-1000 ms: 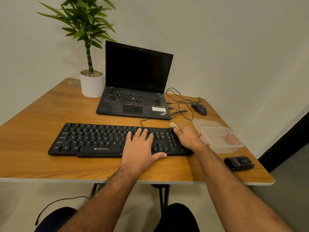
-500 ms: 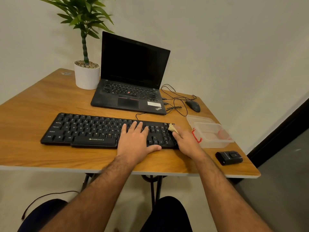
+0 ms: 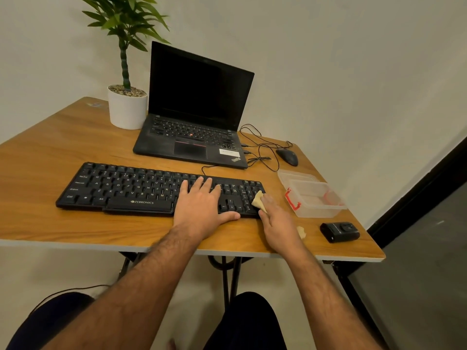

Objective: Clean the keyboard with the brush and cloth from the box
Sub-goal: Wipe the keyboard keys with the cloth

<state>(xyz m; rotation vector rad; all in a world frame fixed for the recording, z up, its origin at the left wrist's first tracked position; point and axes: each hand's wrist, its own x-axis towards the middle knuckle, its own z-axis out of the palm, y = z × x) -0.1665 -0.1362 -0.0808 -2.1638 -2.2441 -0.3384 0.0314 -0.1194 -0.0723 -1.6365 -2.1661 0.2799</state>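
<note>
- Since the earlier frame, the right hand (image 3: 278, 223) has been drawn back along the keyboard's right end, with the cloth (image 3: 259, 201) carried toward the near edge.
- The keyboard (image 3: 141, 190) is laid flat on the counter (image 3: 50, 152).
- The left hand (image 3: 202, 205) is pressed on the keys, fingers (image 3: 199, 184) slightly spread.
- The cloth is pinched under the right fingers.
- The box (image 3: 313, 198) is set just beside, open.
</note>
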